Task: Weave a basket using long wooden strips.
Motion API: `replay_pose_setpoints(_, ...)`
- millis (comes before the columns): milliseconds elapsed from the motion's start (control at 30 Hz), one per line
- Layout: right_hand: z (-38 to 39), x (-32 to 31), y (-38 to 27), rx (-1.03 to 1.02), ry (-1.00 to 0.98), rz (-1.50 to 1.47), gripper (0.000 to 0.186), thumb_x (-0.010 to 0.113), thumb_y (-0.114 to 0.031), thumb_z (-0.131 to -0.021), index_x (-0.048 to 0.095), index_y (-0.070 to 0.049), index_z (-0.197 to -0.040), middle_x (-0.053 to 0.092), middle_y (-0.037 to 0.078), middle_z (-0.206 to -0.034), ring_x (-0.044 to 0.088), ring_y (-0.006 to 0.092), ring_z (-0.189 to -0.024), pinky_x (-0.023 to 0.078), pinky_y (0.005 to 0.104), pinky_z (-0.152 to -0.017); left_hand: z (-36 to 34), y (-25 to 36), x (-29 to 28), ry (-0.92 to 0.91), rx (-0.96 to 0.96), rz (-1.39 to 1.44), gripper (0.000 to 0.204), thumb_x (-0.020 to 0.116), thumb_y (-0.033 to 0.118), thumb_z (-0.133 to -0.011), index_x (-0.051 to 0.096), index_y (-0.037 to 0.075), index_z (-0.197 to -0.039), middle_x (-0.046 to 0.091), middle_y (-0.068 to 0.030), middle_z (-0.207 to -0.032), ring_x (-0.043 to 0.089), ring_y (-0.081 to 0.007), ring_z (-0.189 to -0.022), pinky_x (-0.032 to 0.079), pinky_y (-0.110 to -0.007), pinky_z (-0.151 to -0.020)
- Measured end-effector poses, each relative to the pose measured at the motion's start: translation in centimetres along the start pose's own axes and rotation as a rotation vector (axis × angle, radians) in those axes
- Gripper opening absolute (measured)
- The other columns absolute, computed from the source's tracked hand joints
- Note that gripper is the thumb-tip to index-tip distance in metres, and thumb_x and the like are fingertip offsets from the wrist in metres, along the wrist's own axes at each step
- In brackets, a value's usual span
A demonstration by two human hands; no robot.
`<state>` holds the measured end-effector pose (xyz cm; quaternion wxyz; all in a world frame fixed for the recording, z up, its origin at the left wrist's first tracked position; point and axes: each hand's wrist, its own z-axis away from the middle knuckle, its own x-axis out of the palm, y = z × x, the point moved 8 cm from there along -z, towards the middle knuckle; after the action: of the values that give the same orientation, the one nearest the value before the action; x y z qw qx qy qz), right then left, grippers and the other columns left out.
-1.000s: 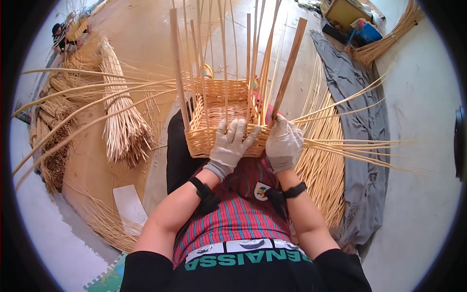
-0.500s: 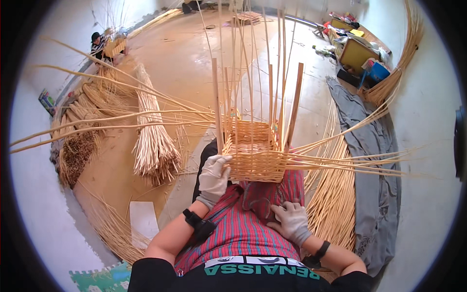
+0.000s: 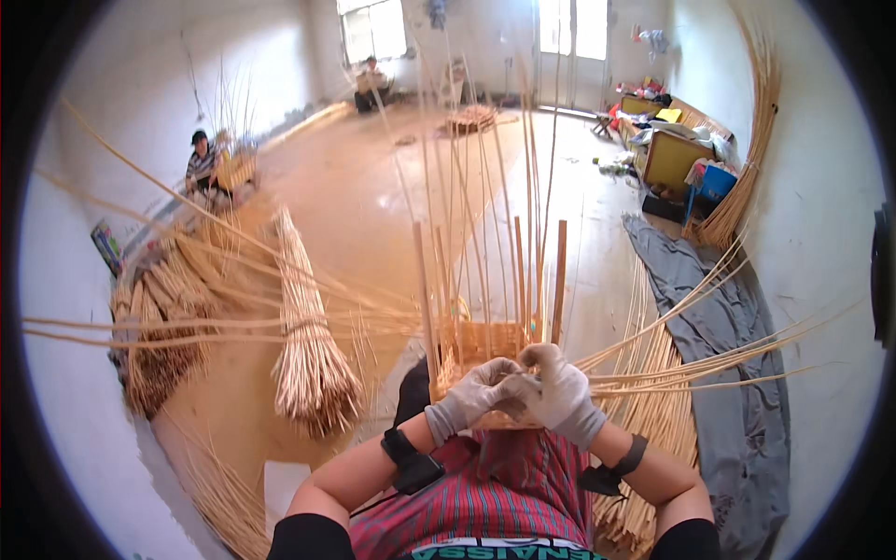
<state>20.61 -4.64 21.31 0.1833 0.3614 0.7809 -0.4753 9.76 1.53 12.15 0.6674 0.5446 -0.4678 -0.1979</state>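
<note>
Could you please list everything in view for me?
basket: one, tan, before the torso
stakes: many, tan, upright from the basket
side rods: many, tan, out to both sides
bundle: one, pale tan, left floor
piles: several, brown, left
loose rods: many, tan, right floor
cloth: one, grey, right floor
wall bundle: one, tan, right wall
container: one, blue, upper right
clutter: uncountable, mixed colours, upper right
sheet: one, white, lower left
people: at least two, one in stripes, left and far walls
window: one, white, far wall
door: one, white, far wall
apron: one, red striped, on torso
wristbands: two, black, one per forearm
left hand: one, off-white glove, near basket rim
right hand: one, off-white glove, beside left hand
</note>
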Motion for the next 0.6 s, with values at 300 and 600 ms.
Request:
replay_pose_setpoints(300,-16.4,-9.7,1.8,-0.02,-0.035,0.449,0.031,0.064,-0.037,-0.096,0.067,-0.008,-0.107,0.07,0.015,-0.084,0.069,0.0353,-0.081,0.054,0.0453,-0.074,-1.3,21.2,-16.6,0.523,0.467,-0.26,0.02,0.055,0.026,-0.106,0.056,0.006,-0.113,0.064,-0.0071,-0.096,0.067,-0.0183,-0.079,0.059,-0.032,-0.07)
replay_pose_setpoints(600,-18.5,-10.9,3.9,-0.096,0.096,0.447,0.038,0.07,-0.038,-0.09,0.067,-0.017,-0.122,0.073,0.013,-0.095,0.069,0.0338,-0.09,0.052,0.0455,-0.081,-6.5,20.3,-19.3,0.526,0.571,-0.157,0.034,0.067,0.027,-0.099,0.061,0.003,-0.123,0.069,-0.0098,-0.094,0.072,-0.0215,-0.084,0.065,-0.041,-0.079)
